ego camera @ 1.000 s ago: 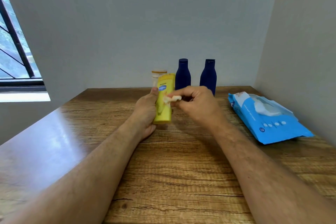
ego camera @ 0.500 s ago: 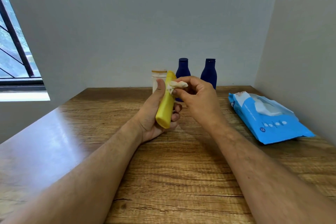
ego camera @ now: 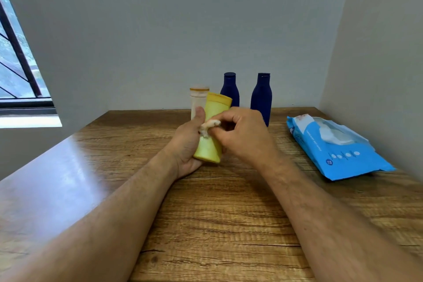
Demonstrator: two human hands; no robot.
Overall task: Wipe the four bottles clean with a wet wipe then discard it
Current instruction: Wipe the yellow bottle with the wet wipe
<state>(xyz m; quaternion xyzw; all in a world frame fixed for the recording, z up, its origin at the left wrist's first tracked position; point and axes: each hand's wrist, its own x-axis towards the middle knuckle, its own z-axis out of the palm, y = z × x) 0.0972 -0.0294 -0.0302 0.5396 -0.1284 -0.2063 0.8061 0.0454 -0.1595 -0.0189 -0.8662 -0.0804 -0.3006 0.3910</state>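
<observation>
**Yellow bottle in left hand, wipe pressed on it by right**

Wooden table (ego camera: 206, 224) fills the lower view, set into a grey wall corner; window (ego camera: 16, 71) at far left.

Blue wet-wipe pack (ego camera: 336, 151) lies flat on the table's right side, flap open, a white wipe showing at the opening.

Left hand (ego camera: 186, 144) grips the yellow bottle (ego camera: 211, 130), fingers curled round it, thumb up along its left side. Bottle tilted, held just above the table, centre of view.

Right hand (ego camera: 242, 135) pinches a small crumpled wet wipe (ego camera: 209, 126) between thumb and fingertips, wipe touching the yellow bottle's front.

Two dark blue bottles (ego camera: 261, 96) stand upright at the back by the wall, side by side, apart. Clear bottle (ego camera: 198, 98) upright just left of them, partly hidden behind the yellow bottle.
</observation>
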